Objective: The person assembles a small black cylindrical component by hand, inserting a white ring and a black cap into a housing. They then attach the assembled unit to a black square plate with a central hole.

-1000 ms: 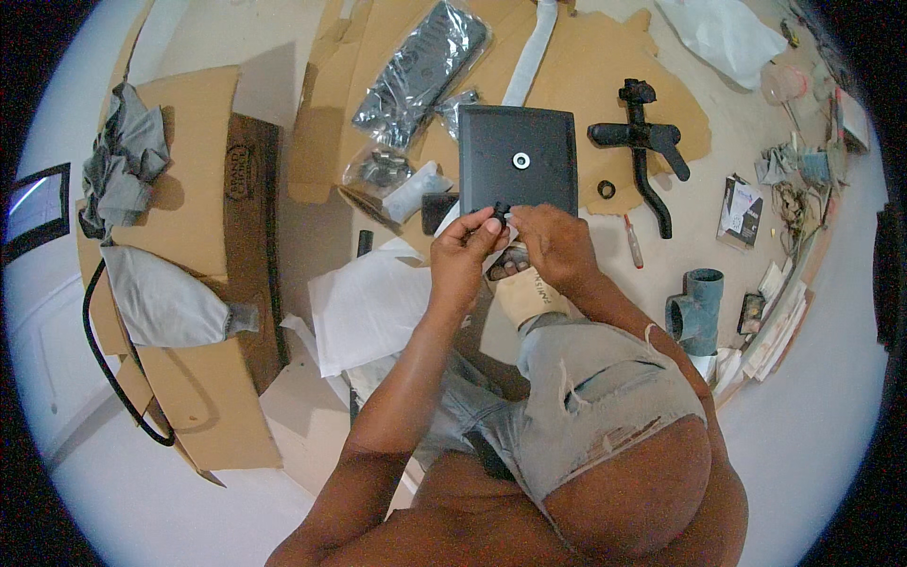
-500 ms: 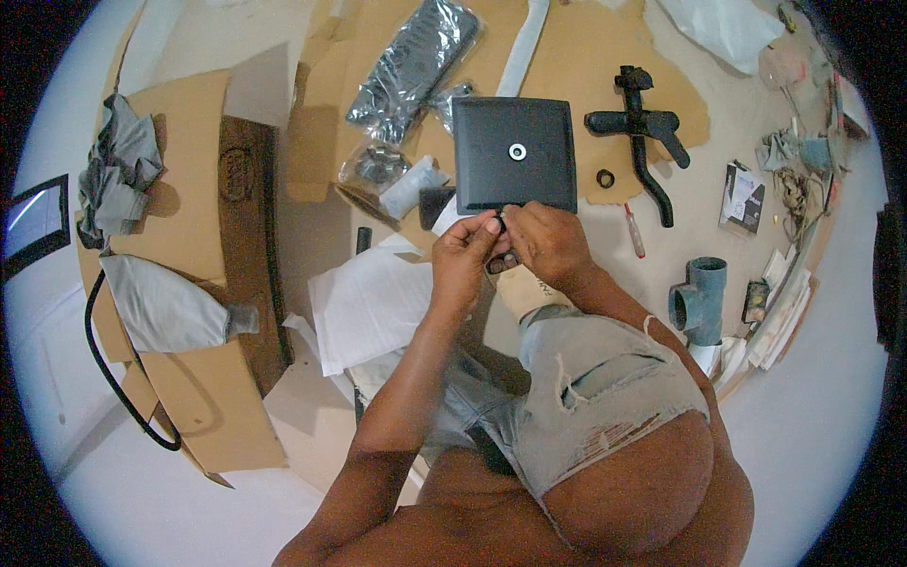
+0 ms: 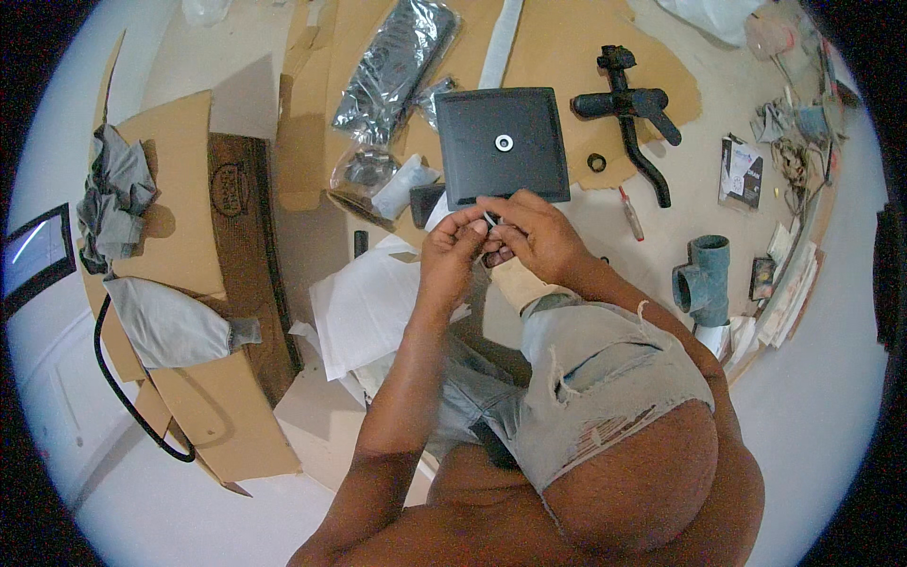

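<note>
My left hand [image 3: 448, 257] and my right hand [image 3: 543, 238] meet just below a square black shower head [image 3: 491, 178] with a metal ring at its centre. Between their fingertips is a small dark piece with a pale curved edge [image 3: 490, 221], perhaps a ring. Both hands are closed on it, and the fingers hide most of its shape. My right wrist is close to my bent knee in torn grey jeans [image 3: 605, 354]. Right of the shower head lies a black mixer tap [image 3: 624, 106] with a curved spout. Below it lie a loose black ring [image 3: 596, 163] and a red-and-white screwdriver [image 3: 631, 215].
Flattened cardboard [image 3: 312, 142] lies under clear-bagged black parts [image 3: 395, 71]. A large cardboard box [image 3: 179, 217] with grey cloths stands at left. White sheeting [image 3: 364, 302] lies beside my left forearm. On the right are a grey pipe tee [image 3: 704, 279] and a small printed packet [image 3: 741, 172].
The whole view has shifted slightly. My fingers have moved around the small piece, and a pale curved edge now shows between them. The surrounding things rest as before.
</note>
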Demonstrator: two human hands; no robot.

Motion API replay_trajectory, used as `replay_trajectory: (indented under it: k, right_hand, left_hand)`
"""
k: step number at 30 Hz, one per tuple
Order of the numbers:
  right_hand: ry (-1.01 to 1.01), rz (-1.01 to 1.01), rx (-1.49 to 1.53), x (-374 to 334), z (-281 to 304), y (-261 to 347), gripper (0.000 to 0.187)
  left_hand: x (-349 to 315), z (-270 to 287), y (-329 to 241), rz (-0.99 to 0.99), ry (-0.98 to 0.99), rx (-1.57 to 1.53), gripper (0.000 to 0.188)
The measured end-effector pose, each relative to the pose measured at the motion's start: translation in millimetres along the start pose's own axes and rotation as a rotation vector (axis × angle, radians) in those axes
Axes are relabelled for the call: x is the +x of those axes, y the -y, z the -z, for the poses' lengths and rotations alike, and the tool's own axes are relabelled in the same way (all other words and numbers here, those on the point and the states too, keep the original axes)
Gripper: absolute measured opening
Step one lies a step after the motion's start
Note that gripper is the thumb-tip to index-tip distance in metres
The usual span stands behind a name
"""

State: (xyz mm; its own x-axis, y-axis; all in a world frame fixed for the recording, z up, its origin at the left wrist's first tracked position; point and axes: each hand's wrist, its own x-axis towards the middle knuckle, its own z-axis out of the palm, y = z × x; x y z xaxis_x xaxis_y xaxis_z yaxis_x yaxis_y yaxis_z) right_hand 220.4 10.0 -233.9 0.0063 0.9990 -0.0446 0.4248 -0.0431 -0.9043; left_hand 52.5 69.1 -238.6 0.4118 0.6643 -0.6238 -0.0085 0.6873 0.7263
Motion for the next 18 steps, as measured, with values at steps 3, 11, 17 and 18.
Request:
replay_trajectory:
  k: [3, 11, 17, 18]
  right_hand:
    - [-0.096, 0.042, 0.112, -2, 6, -9, 0.036]
    - [-0.140, -0.163, 0.260, -2, 41, -55, 0.039]
    - [-0.312, -0.315, -0.716, -8, 69, -114, 0.035]
    - [-0.288, -0.303, -0.703, -9, 67, -118, 0.034]
  left_hand:
    - [2, 4, -2, -0.039, 0.122, 0.168, 0.028]
    - [11, 5, 15, 0.096, 0.150, -0.324, 0.027]
    - [8, 14, -4, 0.056, 0.211, -0.525, 0.030]
    - [8, 13, -6, 0.053, 0.235, -0.558, 0.031]
